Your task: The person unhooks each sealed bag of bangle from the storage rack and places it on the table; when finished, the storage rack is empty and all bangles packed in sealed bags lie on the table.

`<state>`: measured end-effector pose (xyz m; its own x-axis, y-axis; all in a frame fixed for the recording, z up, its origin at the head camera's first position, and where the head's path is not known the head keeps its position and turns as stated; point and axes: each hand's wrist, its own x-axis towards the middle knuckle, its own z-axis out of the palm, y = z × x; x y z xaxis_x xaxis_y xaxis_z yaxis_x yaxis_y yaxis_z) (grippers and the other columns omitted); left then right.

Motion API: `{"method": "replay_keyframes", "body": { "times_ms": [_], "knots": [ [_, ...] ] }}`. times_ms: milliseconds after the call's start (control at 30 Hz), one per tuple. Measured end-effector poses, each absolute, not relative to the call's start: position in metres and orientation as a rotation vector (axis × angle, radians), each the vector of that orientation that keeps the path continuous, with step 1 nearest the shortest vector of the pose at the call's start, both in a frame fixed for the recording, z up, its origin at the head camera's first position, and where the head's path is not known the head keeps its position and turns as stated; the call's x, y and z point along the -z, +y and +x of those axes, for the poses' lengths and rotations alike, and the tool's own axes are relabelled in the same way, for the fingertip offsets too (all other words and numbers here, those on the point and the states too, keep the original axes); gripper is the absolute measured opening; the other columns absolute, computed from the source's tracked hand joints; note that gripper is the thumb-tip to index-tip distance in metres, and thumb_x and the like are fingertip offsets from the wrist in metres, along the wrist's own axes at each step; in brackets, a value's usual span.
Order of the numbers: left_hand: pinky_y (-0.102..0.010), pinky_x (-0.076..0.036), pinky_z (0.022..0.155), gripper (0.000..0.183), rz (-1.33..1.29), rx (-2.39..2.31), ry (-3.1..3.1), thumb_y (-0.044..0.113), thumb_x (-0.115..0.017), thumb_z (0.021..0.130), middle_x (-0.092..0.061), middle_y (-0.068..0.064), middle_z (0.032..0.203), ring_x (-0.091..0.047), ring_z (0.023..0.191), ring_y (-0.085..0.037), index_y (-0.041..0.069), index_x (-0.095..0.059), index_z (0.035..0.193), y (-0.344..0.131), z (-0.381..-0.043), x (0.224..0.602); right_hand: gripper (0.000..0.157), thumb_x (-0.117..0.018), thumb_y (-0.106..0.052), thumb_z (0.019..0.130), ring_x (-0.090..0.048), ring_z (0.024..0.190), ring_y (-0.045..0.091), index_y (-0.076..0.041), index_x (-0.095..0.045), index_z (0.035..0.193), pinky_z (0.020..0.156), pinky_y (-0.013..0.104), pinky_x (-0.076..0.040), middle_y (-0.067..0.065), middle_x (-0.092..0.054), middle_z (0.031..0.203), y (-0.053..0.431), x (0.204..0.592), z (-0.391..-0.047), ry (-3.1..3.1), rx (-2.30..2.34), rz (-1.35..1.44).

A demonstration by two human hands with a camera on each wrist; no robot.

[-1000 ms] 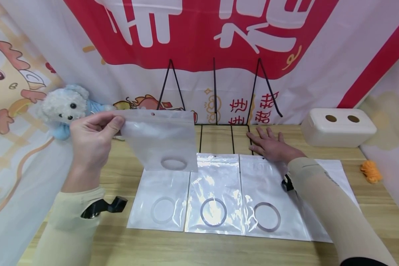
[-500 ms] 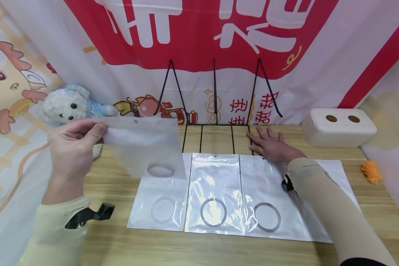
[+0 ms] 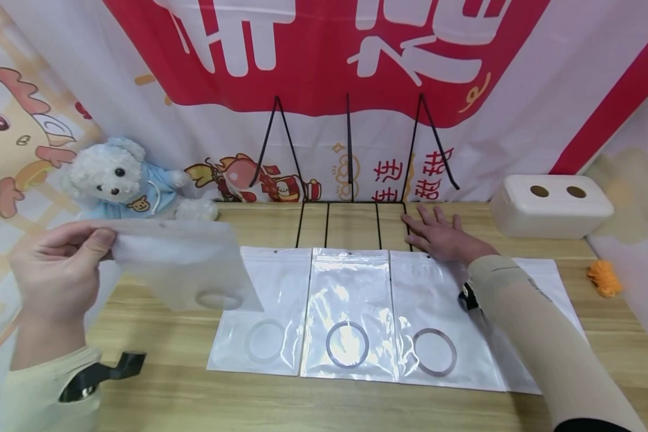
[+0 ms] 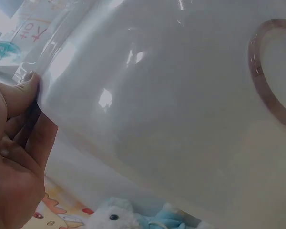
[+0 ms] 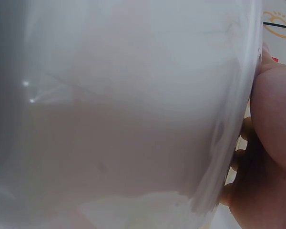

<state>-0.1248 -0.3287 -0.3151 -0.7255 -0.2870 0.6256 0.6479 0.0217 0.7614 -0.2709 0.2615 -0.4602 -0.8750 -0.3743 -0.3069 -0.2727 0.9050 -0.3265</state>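
My left hand [image 3: 59, 273] pinches the top corner of a translucent zip bag [image 3: 178, 258] between thumb and fingers, holding it above the table at the left. A brownish bangle [image 4: 260, 71] lies inside that bag, clearest in the left wrist view. My right hand [image 3: 444, 238] rests with fingers spread at the top edge of the bags on the table. Side by side lie a left bag [image 3: 281, 282], a middle bag [image 3: 351, 300] and a right bag [image 3: 410, 294], each with a ring-shaped bangle inside. Another white bag [image 3: 540, 282] lies partly hidden under my right forearm.
Black wire stands [image 3: 349, 144] rise behind the bags from a wire base on the wooden table [image 3: 248, 402]. A white plush bear [image 3: 110, 171] sits at back left. At the right are a white box with two holes [image 3: 551, 207] and an orange yarn bundle [image 3: 605, 278].
My left hand has moved left and down with the held bag, uncovering more of the left bag and the bear. My right hand has stayed in place.
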Motion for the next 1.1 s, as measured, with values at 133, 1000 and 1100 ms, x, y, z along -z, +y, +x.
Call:
{"method": "replay_keyframes", "body": {
  "times_ms": [133,1000,1100],
  "knots": [
    [-0.017,-0.063,0.067,0.005,-0.443,1.791,-1.6,-0.023,-0.071,0.089,-0.082,-0.009,0.08,-0.079,0.069,-0.012,-0.023,-0.076,0.092,-0.347,-0.119,0.321,0.07,-0.032,-0.06,0.115,0.018,0.163,0.057,-0.03,-0.013,0.175,0.121,0.084,0.016,0.019,0.01,0.182,0.263,0.459,-0.271,2.705,0.387,-0.478],
    [-0.004,-0.053,0.06,0.034,0.501,1.461,-2.303,0.016,-0.068,0.107,-0.07,0.03,0.074,-0.064,0.064,0.012,0.044,-0.073,0.089,-0.439,-0.122,0.357,0.071,-0.032,-0.062,0.114,0.018,0.163,0.056,-0.032,-0.011,0.175,0.121,0.083,0.017,0.017,0.011,0.182,0.262,0.461,-0.272,2.696,0.383,-0.455],
    [-0.005,-0.053,0.061,0.033,0.523,1.396,-2.416,0.019,-0.067,0.108,-0.068,0.036,0.075,-0.063,0.066,0.013,0.048,-0.069,0.091,-0.437,-0.132,0.358,0.071,-0.032,-0.062,0.114,0.018,0.163,0.057,-0.032,-0.012,0.175,0.121,0.083,0.017,0.018,0.011,0.182,0.262,0.461,-0.271,2.697,0.381,-0.455]
  ]
}}
